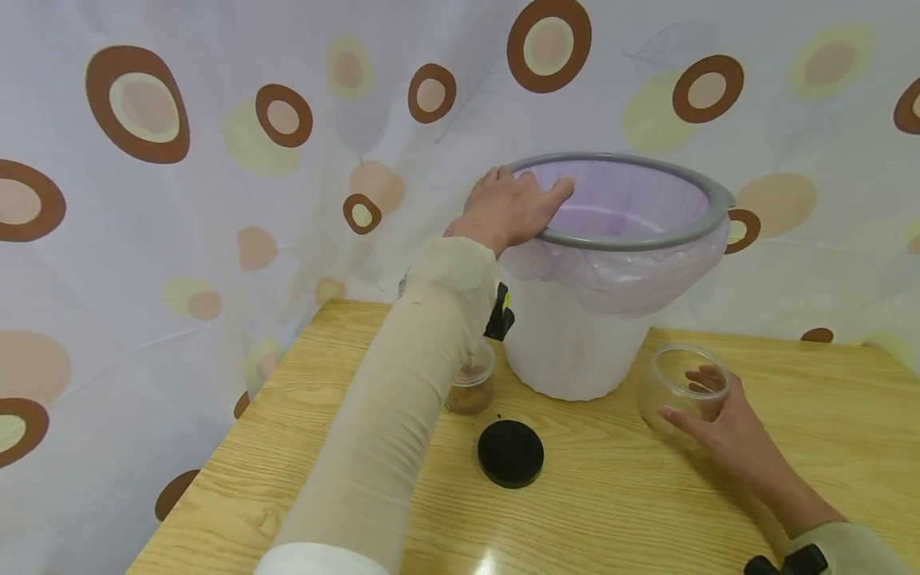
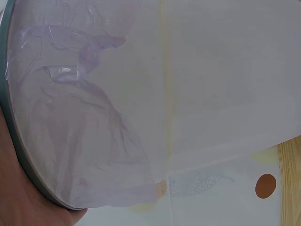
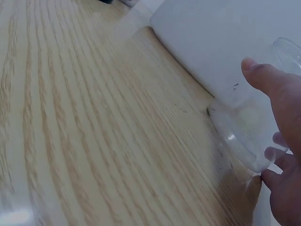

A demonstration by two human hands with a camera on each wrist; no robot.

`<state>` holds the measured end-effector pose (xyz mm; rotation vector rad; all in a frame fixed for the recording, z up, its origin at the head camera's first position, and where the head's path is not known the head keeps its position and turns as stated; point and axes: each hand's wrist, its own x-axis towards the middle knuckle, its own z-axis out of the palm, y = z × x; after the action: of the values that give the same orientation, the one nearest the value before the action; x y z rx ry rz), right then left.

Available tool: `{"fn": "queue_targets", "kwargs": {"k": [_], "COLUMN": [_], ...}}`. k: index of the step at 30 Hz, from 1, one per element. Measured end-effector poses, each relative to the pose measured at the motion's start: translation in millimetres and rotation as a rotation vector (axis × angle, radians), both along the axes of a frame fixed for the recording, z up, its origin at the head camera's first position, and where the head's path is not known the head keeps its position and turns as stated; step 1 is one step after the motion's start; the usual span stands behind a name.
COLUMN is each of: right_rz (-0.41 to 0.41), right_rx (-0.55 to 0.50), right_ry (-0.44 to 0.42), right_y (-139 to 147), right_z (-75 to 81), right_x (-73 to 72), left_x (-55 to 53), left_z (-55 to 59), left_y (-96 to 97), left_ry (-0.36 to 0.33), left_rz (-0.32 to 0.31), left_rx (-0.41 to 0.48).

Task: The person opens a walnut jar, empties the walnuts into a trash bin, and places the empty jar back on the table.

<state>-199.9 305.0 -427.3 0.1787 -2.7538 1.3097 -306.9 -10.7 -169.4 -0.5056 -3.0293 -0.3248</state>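
Observation:
My left hand [image 1: 513, 204] is at the near left of the grey rim [image 1: 719, 200] of a white trash can [image 1: 575, 351], holding it with the thumb over the opening. A pale purple bag [image 1: 632, 275] lines the can and folds down outside. In the left wrist view, the hand [image 2: 23, 188] shows along the outer edge of the rim. Right of the can, my right hand [image 1: 733, 427] is around a clear, lidless plastic jar [image 1: 679, 395], thumb on the near side and fingers behind. The right wrist view shows fingertips [image 3: 273, 153] against the jar's wall.
A black round lid [image 1: 510, 453] lies on the wooden table [image 1: 589, 503] in front of the trash can. Partly hidden by my left sleeve, a small clear tub [image 1: 472, 393] with brownish contents stands left of the can. A patterned curtain [image 1: 431, 32] hangs behind.

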Motion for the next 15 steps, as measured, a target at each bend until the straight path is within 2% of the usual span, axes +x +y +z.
{"fn": "queue_targets", "kwargs": {"k": [7,15], "right_rz": [0.004,-0.006], "right_rx": [-0.029,-0.020], "right_ry": [0.008,-0.031], "right_y": [1.9,4.5], "right_z": [-2.3,-4.0], "right_x": [-0.1,-2.5], "left_x": [-0.7,-2.8], "left_z": [2.3,0.6], "left_y": [1.2,1.4], "left_ry": [-0.015,0.008], "left_rz": [0.001,0.015], "left_rx": [-0.011,0.014]}}
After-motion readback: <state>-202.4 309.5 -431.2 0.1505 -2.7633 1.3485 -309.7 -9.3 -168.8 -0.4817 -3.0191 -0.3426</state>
